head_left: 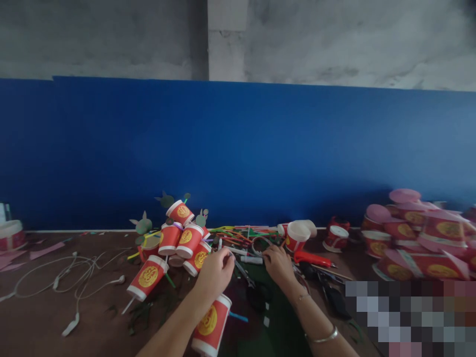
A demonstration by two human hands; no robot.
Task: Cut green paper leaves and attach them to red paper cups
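A long blue wall (pixel 238 153) backed a brown table (pixel 44 317) strewn with craft work. At far right lay a heap of flattened cups (pixel 416 243), pink inside; at centre left stood a cluster of cups (pixel 182 238) on straws, red with gold medallions and white rims, some topped with green paper leaves. White earphones (pixel 74 287) trailed across the near left. A red cutter (pixel 312 258) lay right of centre, beside an upturned cup (pixel 297 235).

The left hand (pixel 215 271) was curled over a small grey tool (pixel 243 271) resembling scissors or pliers, fingers closed around its handle end. The right hand (pixel 277 263) rested knuckles-up among loose straws (pixel 238 233), fingers bent; whether it gripped anything could not be told. A single cup (pixel 211 325) lay on its side at the near edge, just under the left forearm, a blue straw (pixel 238 317) jutting from beside it.

That cup looked the likeliest casualty: a shift of the forearm could roll or crush its thin paper wall. A reach toward the cluster could topple the cups propped there, and the cutter sat near the right wrist.
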